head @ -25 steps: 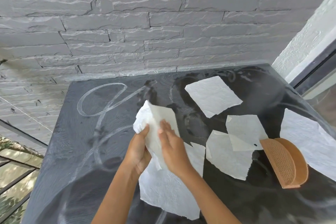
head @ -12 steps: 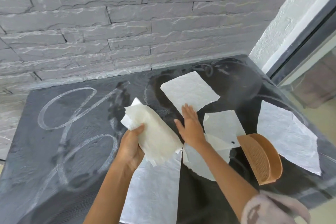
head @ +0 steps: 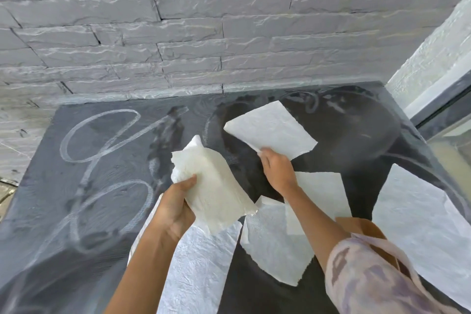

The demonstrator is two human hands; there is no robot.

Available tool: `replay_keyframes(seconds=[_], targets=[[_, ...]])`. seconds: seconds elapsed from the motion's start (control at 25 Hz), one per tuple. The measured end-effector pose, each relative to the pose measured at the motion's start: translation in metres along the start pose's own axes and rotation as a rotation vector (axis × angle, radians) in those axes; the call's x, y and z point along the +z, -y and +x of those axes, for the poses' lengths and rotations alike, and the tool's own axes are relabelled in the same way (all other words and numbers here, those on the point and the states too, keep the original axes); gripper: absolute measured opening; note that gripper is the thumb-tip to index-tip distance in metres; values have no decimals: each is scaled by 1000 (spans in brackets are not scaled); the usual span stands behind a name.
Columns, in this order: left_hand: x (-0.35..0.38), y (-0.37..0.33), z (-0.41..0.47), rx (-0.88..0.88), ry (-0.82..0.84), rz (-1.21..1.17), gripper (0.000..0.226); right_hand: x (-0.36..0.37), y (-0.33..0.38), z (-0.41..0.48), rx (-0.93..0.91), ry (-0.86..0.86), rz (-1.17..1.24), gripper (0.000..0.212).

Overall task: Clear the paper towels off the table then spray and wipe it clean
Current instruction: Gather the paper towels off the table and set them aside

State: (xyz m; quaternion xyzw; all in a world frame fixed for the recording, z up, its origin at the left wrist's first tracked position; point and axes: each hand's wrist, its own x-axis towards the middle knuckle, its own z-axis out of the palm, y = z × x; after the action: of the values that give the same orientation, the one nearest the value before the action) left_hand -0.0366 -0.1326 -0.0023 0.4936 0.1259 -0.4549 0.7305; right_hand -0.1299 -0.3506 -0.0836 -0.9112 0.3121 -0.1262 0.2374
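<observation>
Over the dark, dusty table (head: 102,186), my left hand (head: 175,208) grips a folded wad of white paper towels (head: 211,183). My right hand (head: 276,169) reaches farther back and pinches the near corner of a flat paper towel sheet (head: 272,132), whose edge looks slightly lifted. Several more sheets lie flat: one under my right forearm (head: 323,191), one nearer (head: 275,250), a large one at the right edge (head: 418,232), and a crinkled one (head: 198,270) below my left arm.
A grey stone wall (head: 229,33) backs the table. A brown woven holder (head: 362,227) is mostly hidden behind my right sleeve. A window frame (head: 438,102) stands at the right. White swirl marks (head: 102,135) streak the table's left half.
My right hand left the wad and reached back to take the corner of the far sheet. My left hand kept the wad, now folded. The view swung right.
</observation>
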Motion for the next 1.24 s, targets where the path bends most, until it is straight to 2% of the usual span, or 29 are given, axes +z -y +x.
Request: replay_keyframes(seconds=[0.08,0.2,0.28,0.48,0.6,0.68,0.76,0.84,0.92,1.0,1.08,1.16,1.24], targets=[[4,4,-1,-11,-5,-35,18,-17,25,-14,45,-172,293,30],[12,10,-1,-11,9,-45,20,-36,63,-57,-49,-229,506,30],[20,13,-1,-25,44,-32,24,-43,80,-86,-168,-165,521,31],[36,16,-16,-79,239,-5,42,-44,90,-126,-405,54,290,35],[36,23,-23,25,188,156,24,-46,90,-133,-418,161,339,43],[33,27,-28,83,96,203,18,-44,81,-136,-372,138,404,46],[26,27,-32,129,34,186,19,-41,61,-135,-198,45,426,52],[20,28,-35,144,-1,149,20,-35,27,-132,35,20,290,57],[16,30,-38,121,-16,107,20,-26,-9,-130,189,128,8,62],[14,34,-41,81,-26,66,19,-17,-31,-128,226,206,-255,64],[14,37,-44,57,-41,43,19,-8,-40,-126,234,210,-358,61],[14,38,-45,64,-56,40,20,-1,-44,-123,235,179,-325,52],[14,38,-46,75,-61,43,21,-1,-46,-123,243,125,-134,47]])
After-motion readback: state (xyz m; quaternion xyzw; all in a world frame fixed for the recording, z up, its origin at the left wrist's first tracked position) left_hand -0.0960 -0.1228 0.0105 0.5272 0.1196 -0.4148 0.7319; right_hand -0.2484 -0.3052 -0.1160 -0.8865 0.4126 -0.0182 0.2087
